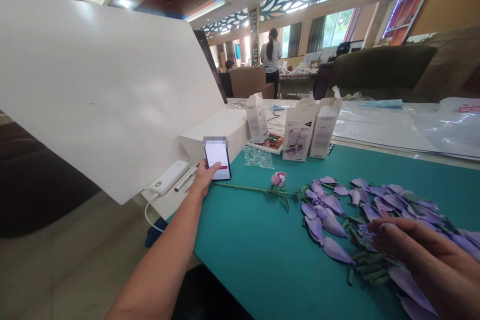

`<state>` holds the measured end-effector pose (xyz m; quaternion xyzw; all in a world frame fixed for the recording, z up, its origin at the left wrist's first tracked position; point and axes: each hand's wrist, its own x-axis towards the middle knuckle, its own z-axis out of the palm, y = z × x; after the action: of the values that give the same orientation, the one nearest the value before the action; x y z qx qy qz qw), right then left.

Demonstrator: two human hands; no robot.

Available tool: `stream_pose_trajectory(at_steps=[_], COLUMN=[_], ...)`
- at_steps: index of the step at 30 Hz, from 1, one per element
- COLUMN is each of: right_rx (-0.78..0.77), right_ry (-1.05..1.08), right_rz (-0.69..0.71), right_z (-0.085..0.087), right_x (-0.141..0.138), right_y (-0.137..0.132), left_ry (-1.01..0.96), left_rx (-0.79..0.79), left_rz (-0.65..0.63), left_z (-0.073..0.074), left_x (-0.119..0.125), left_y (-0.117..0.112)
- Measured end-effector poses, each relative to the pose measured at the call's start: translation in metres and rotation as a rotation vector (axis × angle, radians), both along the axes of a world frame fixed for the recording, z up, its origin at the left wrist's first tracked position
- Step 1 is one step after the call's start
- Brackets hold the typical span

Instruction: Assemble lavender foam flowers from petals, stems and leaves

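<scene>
My left hand (203,178) is closed around a smartphone (216,155) at the left edge of the green mat (255,240). Its thumb lies on the lit screen. My right hand (420,247) hovers over a spread of loose purple petals (330,222), thumb and fingertips drawn together. Whether a small piece sits in that pinch I cannot make out. Under the fingers lie short green stem pieces (371,267). Between the hands, a pink rosebud (278,178) rests beside a long green stem (247,188) with leaves.
Upright white boxes, one with a flower picture (297,132), stand behind the mat near crumpled clear plastic (258,157). A white power bank (168,177) with a cable and a marker pen (184,180) lie left. A big white panel (105,85) leans there. People are farther back.
</scene>
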<state>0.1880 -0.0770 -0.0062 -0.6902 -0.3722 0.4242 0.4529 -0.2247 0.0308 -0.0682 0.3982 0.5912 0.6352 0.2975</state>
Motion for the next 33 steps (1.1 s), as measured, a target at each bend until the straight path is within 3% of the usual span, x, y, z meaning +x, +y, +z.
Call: stream_pose_trajectory(at_steps=[19, 33], right_rx=[-0.049, 0.022], right_ry=[-0.001, -0.005], right_rz=[0.013, 0.106], right_z=[-0.009, -0.039], right_x=[0.005, 0.024], right_y=[-0.001, 0.004], left_ry=[-0.038, -0.091], left_rx=[0.033, 0.035], left_rz=[0.021, 0.049], left_z=[0.007, 0.018], left_x=[0.002, 0.002], left_y=[0.004, 0.013])
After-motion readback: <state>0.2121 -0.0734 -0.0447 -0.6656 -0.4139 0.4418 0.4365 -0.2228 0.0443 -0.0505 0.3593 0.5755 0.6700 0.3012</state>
